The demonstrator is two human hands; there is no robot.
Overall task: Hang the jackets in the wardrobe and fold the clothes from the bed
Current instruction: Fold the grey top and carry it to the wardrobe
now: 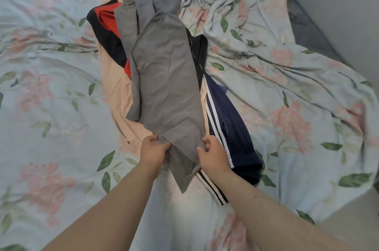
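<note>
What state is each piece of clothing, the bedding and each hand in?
Grey cloth garment: laid lengthwise atop the pile.
Navy white-striped garment: unfolded, partly under it.
Red-and-black garment: crumpled, partly covered.
Peach garment: spread beneath the pile.
Floral duvet: rumpled.
Left hand: grips the grey garment's near edge.
Right hand: grips the same edge.

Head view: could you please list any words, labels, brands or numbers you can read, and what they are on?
None: no readable text appears. The grey garment, the navy striped garment, the red and black garment and the flowered bedcover show no words, numbers or logos.
</note>
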